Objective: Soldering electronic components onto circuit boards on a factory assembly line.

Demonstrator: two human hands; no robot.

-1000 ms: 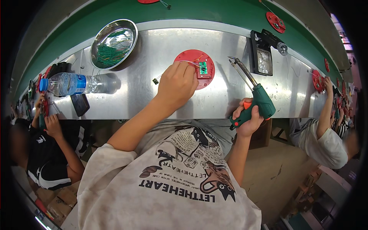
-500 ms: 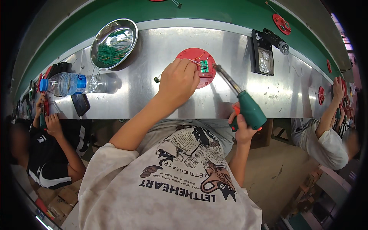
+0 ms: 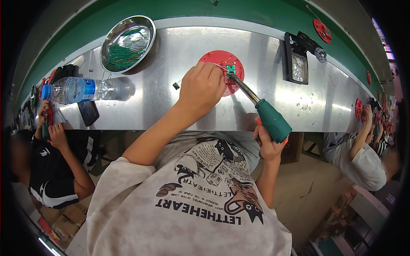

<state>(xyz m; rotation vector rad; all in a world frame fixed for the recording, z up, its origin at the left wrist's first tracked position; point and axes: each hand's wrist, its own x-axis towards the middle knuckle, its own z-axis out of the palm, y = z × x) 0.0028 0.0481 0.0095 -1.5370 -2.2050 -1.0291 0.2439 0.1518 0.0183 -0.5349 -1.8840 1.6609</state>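
A round red plastic disc (image 3: 213,56) lies on the metal bench with a small green circuit board (image 3: 231,69) on it. My left hand (image 3: 203,84) rests over the disc's left side, fingers pinched together on a thin wire beside the board; the fingertips are partly hidden. Another tiny board (image 3: 176,85) on a wire sticks out left of that hand. My right hand (image 3: 271,147) grips a green soldering gun (image 3: 274,121) by its handle, near the bench's front edge. Its metal tip reaches the green board and seems to touch it.
A steel bowl (image 3: 154,48) of green wires stands at the back left, near a lying water bottle (image 3: 72,90) and a dark phone (image 3: 88,113). Back right sits a black soldering stand (image 3: 297,64). Co-workers' hands (image 3: 57,134) work at both sides.
The soldering gun's tip has moved left and slightly down, from the disc's right edge onto the board. My left hand stays nearly in place. The co-worker's hand at right has lowered to a red disc.
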